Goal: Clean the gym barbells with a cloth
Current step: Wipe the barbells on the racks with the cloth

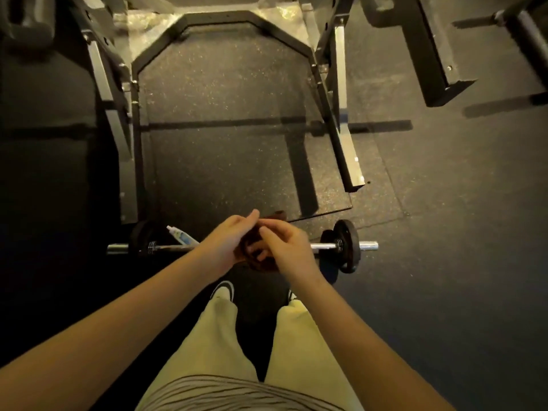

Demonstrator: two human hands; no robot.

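A short chrome barbell (324, 247) with black plates at both ends lies across the rubber floor just beyond my feet. Above its middle I hold a dark brown cloth (261, 264) between both hands. My left hand (229, 240) lies against the cloth's left side with fingers stretched forward. My right hand (286, 247) grips the cloth from the right, fingers curled into its folds. The bar's middle is hidden behind my hands and the cloth.
A white tube (181, 235) lies on the floor by the bar's left plates (145, 237). A steel rack frame (341, 123) stands on a speckled mat ahead. Another machine's black foot (436, 54) is at the upper right.
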